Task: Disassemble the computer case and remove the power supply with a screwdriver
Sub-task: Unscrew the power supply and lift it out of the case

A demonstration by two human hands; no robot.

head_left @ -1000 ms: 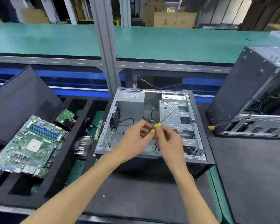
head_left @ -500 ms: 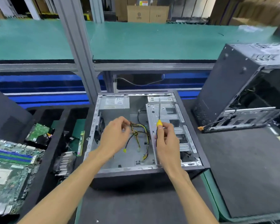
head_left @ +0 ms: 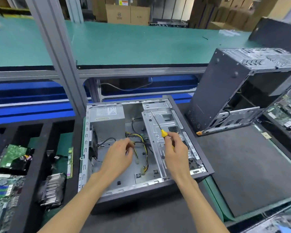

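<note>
- The fingers (head_left: 170, 137) of the right hand (head_left: 175, 153) are curled round the yellow handle of the screwdriver (head_left: 160, 127), whose thin shaft slants up and left, its tip over the metal drive cage (head_left: 165, 125).
- The left hand (head_left: 118, 157) hangs over the middle of the open case (head_left: 190, 130) with its fingers bent at the yellow and black cables (head_left: 141, 142); whether it pinches them or only touches them I cannot tell.
- The power supply (head_left: 108, 121), a grey box with a white label, sits in the far left corner of the case, still in place, with its cables trailing toward the person.
- To do this step well, I judge the loose cables should be gathered clear of the cage and the fan (head_left: 94, 143) first, so nothing snags when the box comes out.
- The mounting screws do not show here; they are likely on the rear wall, so the case may need turning.
- The tip should sit square in each screw head with firm pressure, as a slanted tip is likely to slip.
- One hand should steady the box as the last screw loosens, or it may drop onto the case floor.
</note>
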